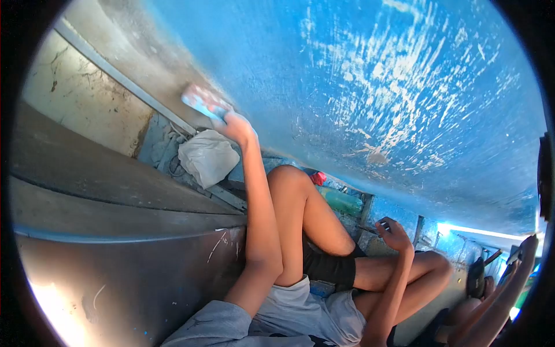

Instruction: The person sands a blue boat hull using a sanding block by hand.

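My left hand (237,126) is closed round the end of a pale blue and reddish-white block (204,102), slightly blurred. The block is against the lower, greyish-brown part of a large blue surface (266,63), whose right half bears many white scrape marks. Near my bent legs, below that surface, my right hand (394,233) is held in the air, fingers loosely bent and apart from the thumb, with nothing visible in it. A crumpled white bag (208,157) lies just below my left hand.
A dark brown curved panel (133,277) stands at the lower left, below a metal rail (115,72). A green cylindrical object (341,200) and a red item (318,178) lie beyond my knee. At the far right, another person's hand (527,247) is near a tool.
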A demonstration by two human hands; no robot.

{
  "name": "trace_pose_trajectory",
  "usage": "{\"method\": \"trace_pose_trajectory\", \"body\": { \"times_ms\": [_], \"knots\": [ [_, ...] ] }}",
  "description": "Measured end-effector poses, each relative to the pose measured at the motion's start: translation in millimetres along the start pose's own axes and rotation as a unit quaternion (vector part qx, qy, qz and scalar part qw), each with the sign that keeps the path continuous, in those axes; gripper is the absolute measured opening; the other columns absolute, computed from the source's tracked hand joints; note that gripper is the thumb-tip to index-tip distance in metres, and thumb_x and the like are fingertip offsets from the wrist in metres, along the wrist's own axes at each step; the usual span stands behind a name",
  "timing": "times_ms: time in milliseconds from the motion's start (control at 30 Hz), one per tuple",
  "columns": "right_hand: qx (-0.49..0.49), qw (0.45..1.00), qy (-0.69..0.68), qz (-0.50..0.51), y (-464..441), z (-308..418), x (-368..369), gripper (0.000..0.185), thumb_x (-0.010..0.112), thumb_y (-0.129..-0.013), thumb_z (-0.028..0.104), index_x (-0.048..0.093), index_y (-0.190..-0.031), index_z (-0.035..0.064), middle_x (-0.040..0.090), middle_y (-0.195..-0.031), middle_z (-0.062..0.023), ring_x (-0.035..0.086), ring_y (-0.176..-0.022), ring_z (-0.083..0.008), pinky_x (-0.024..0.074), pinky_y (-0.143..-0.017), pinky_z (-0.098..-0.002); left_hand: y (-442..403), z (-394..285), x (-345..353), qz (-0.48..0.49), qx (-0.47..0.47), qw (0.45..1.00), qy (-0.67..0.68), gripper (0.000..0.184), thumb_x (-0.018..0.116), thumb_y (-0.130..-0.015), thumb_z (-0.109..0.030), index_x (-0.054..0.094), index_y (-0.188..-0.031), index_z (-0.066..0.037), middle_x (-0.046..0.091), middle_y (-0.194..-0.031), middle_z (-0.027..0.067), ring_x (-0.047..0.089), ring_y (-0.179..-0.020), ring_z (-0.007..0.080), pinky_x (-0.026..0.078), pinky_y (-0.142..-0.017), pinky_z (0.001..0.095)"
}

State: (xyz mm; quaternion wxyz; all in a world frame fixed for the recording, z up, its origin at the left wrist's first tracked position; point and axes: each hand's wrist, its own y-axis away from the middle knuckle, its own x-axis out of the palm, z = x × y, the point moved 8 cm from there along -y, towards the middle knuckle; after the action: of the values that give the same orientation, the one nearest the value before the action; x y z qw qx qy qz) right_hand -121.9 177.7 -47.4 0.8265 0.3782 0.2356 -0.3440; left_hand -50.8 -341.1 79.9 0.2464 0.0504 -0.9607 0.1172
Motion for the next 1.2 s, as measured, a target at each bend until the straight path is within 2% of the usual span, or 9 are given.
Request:
{"method": "trace_pose_trajectory", "body": {
  "times_ms": [200,400,567,700,767,900,967,1067,1200],
  "knots": [
    [0.012,1.0,-0.026,-0.003,5,-2,2,0.033,0.06,-0.094,0.031,0.064,-0.1,-0.0005,0.066,-0.074,-0.0132,0.064,-0.064,-0.0215,0.0497,-0.059,-0.0355,12,-21,13,0.018,0.126,0.992,-0.006,0.044,0.04,-0.103,-0.023,0.049,-0.12,0.017,0.059,-0.112,0.0289,0.058,-0.101,0.0298,0.044,-0.094,0.0381],
    [-0.011,1.0,0.018,-0.018,-1,-7,5,0.034,0.06,-0.093,0.033,0.064,-0.099,0.0,0.067,-0.075,-0.0145,0.065,-0.065,-0.0256,0.0507,-0.061,-0.0383,-6,53,-39,-0.074,-0.121,0.981,-0.132,0.038,0.042,-0.093,-0.013,0.051,-0.115,0.017,0.06,-0.108,0.0294,0.06,-0.097,0.0325,0.046,-0.091,0.0403],
    [0.003,1.0,0.016,-0.013,4,-10,7,0.035,0.061,-0.093,0.035,0.065,-0.1,0.0012,0.068,-0.078,-0.0164,0.067,-0.071,-0.0287,0.0513,-0.065,-0.0405,18,-56,19,0.019,0.067,0.995,-0.073,0.039,0.042,-0.093,-0.014,0.053,-0.114,0.018,0.058,-0.113,0.0342,0.061,-0.104,0.0396,0.046,-0.091,0.0434],
    [0.011,0.999,0.029,-0.022,4,-15,5,0.034,0.061,-0.092,0.035,0.065,-0.1,0.0014,0.068,-0.078,-0.0167,0.067,-0.073,-0.0288,0.0512,-0.066,-0.0407,12,-6,-1,0.049,0.174,0.975,-0.128,0.038,0.04,-0.101,-0.019,0.053,-0.113,0.016,0.062,-0.107,0.0246,0.061,-0.092,0.0335,0.047,-0.087,0.0411],
    [0.006,1.0,0.023,-0.02,4,-8,3,0.034,0.062,-0.092,0.034,0.065,-0.1,0.0012,0.068,-0.078,-0.017,0.067,-0.072,-0.0288,0.0511,-0.066,-0.0409,16,35,-24,0.003,-0.024,0.966,-0.258,0.045,0.04,-0.101,-0.022,0.053,-0.112,0.019,0.059,-0.109,0.0358,0.06,-0.103,0.0438,0.045,-0.09,0.0452],
    [0.048,0.999,0.023,0.006,2,-4,1,0.041,0.06,-0.091,0.041,0.065,-0.104,0.003,0.069,-0.087,-0.0197,0.067,-0.084,-0.0359,0.0503,-0.077,-0.0444,3,23,-20,-0.019,-0.062,0.983,-0.172,0.046,0.041,-0.101,-0.024,0.054,-0.11,0.019,0.06,-0.107,0.036,0.061,-0.103,0.0443,0.046,-0.09,0.0454],
    [0.048,0.998,0.036,0.011,2,-9,3,0.041,0.06,-0.091,0.041,0.065,-0.104,0.0026,0.069,-0.086,-0.0195,0.067,-0.084,-0.0358,0.0504,-0.077,-0.0443,22,-52,15,0.016,0.084,0.99,-0.115,0.042,0.043,-0.095,-0.019,0.054,-0.111,0.019,0.059,-0.107,0.0366,0.06,-0.104,0.0449,0.047,-0.09,0.0455],
    [0.018,1.0,0.02,-0.002,3,-6,4,0.033,0.061,-0.093,0.033,0.064,-0.101,0.0006,0.068,-0.078,-0.016,0.066,-0.071,-0.0274,0.0508,-0.066,-0.0402,31,-55,18,0.008,0.117,0.985,-0.123,0.039,0.044,-0.093,-0.017,0.054,-0.108,0.018,0.06,-0.108,0.0362,0.061,-0.105,0.0432,0.047,-0.089,0.0451],
    [0.015,1.0,0.006,-0.013,2,-10,1,0.033,0.061,-0.093,0.033,0.064,-0.1,0.0007,0.068,-0.079,-0.017,0.067,-0.073,-0.0285,0.0511,-0.066,-0.0406,21,26,-16,0.011,0.175,0.972,-0.154,0.041,0.044,-0.097,-0.02,0.053,-0.11,0.018,0.06,-0.109,0.0356,0.061,-0.106,0.042,0.048,-0.088,0.0449]
  ]
}}
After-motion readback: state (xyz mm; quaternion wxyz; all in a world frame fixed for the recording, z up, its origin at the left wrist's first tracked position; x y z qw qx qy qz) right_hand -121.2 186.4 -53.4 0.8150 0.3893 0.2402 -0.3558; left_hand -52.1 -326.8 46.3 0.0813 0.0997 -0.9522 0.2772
